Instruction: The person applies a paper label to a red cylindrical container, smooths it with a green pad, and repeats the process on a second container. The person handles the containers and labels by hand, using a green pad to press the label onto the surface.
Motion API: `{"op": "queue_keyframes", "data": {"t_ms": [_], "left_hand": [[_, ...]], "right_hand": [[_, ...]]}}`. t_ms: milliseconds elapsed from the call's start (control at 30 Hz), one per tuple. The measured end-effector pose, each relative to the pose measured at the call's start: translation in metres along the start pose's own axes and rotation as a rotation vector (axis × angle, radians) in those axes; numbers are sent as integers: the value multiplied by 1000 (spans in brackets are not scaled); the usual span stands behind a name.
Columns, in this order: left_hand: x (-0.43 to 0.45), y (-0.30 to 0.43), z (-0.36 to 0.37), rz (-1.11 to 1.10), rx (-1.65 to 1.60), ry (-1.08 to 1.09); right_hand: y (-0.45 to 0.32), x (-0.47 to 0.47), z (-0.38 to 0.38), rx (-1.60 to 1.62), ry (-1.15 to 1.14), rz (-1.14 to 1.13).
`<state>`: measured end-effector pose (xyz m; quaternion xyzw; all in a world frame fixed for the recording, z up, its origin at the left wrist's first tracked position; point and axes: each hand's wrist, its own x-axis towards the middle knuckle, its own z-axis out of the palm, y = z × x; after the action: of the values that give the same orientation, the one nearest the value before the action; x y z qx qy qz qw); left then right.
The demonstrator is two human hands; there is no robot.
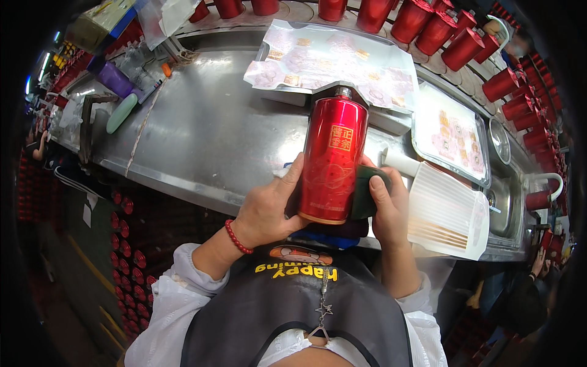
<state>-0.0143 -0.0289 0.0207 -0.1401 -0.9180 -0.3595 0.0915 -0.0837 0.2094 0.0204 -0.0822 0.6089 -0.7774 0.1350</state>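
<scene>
A glossy red bottle (334, 160) with a gold square emblem lies tilted in front of me, its silver-coloured neck pointing away. Its lower left side is held by my left hand (270, 206), which wears a red bead bracelet. My right hand (390, 202) grips a dark green flat tool (367, 190), a squeegee by its look, against the bottle's right side. Part of the right fingers is hidden behind the tool and bottle. Beyond the bottle's neck, a clear decal sheet (339, 64) with pink and gold prints rests over a tray.
A second decal tray (449, 133), a stack of striped sheets (445, 211) and a metal sink (502, 202) are at right. Red bottles (463, 48) line a conveyor behind the steel table (206, 124). At left are a green oval object (122, 113) and a purple bottle (110, 75).
</scene>
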Motion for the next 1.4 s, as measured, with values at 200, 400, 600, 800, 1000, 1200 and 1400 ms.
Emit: {"op": "queue_keyframes", "data": {"t_ms": [200,400,600,800,1000,1200,1400], "left_hand": [[0,-1,4,-19,34,-3],[1,-2,7,29,18,54],[1,-5,9,52,-1,63],[0,-8,13,75,3,118],[2,-6,12,96,15,131],[1,-6,12,87,19,135],[1,-6,13,95,8,141]], "right_hand": [[4,0,-5,-1,19,24],[-2,0,-5,-55,17,-26],[-45,8,-4,-701,19,-490],[-32,-58,24,-175,-40,11],[-20,-63,28,-319,-16,22],[-21,-60,26,-382,-24,15],[-18,-59,27,-405,-22,-5]]}}
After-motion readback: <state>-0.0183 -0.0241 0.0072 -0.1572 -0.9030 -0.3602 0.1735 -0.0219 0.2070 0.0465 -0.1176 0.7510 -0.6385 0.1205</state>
